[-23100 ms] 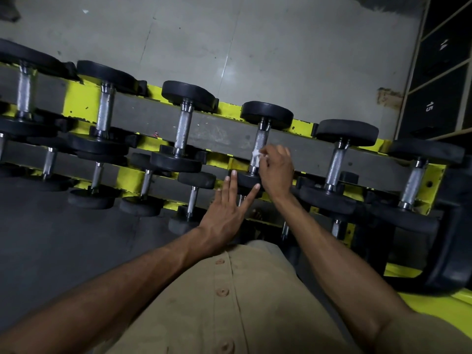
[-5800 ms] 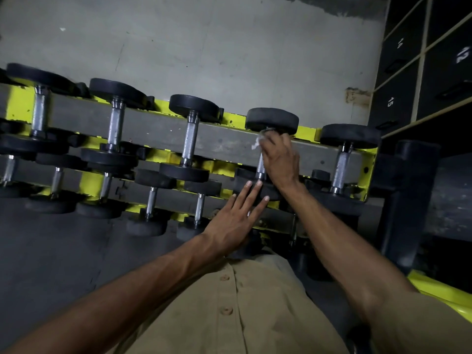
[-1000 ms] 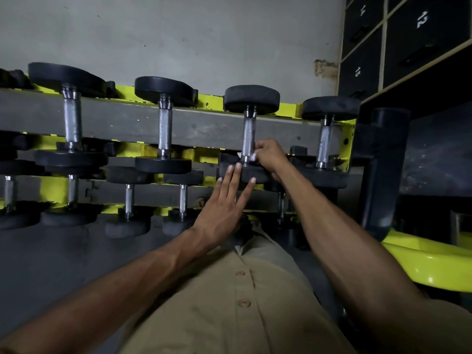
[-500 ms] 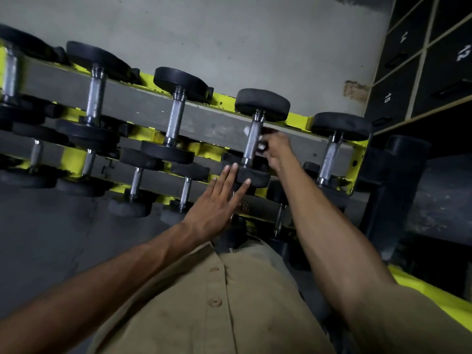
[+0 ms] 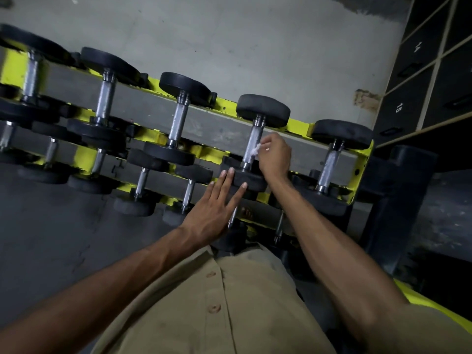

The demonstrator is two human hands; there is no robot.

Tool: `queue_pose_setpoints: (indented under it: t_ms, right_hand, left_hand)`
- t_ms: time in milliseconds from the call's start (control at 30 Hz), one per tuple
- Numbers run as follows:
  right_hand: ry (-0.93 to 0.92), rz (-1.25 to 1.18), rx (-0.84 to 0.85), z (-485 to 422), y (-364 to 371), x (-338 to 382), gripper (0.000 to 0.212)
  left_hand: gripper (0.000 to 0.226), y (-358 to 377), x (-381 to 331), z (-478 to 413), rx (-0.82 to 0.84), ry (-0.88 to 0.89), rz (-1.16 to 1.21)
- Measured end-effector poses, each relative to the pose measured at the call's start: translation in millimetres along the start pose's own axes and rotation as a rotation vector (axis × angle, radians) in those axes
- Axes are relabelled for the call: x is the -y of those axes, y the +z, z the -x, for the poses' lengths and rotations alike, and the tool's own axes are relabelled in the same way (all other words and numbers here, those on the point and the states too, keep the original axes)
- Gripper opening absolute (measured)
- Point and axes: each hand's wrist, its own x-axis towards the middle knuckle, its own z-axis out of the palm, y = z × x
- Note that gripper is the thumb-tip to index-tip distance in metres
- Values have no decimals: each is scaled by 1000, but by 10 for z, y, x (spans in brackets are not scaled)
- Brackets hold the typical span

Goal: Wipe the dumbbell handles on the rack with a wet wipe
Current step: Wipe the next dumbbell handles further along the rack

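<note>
A yellow and grey dumbbell rack [image 5: 219, 129] runs across the view with several black-ended dumbbells on its tiers. My right hand [image 5: 275, 155] pinches a small white wet wipe [image 5: 255, 149] against the right side of the chrome handle [image 5: 251, 146] of the second dumbbell from the right on the top tier. My left hand [image 5: 217, 203] lies flat with straight fingers, its fingertips on that dumbbell's near black end [image 5: 251, 181].
Another dumbbell [image 5: 332, 159] sits at the rack's right end. Dark numbered lockers [image 5: 421, 72] stand at the upper right. A black upright post [image 5: 398, 190] and a yellow part [image 5: 419, 302] are close on the right. Grey wall is behind, dark floor on the left.
My right hand with the wipe has slid a little down the handle from near its top. The left hand stays flat on the near end; the camera has shifted.
</note>
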Motion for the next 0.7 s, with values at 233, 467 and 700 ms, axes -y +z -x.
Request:
queue_pose_setpoints:
  t_ms: [233, 467, 700]
  right_hand:
    - [-916, 375, 50, -95, -18, -87, 15]
    - [-1176, 661, 164, -244, -126, -193, 30]
    - [-1242, 840, 233, -269, -298, 254, 37]
  left_hand:
    - [106, 69, -64, 7, -36, -35, 10]
    - [109, 130, -95, -10, -68, -52, 22]
    - [102, 66, -41, -10, -23, -22, 35]
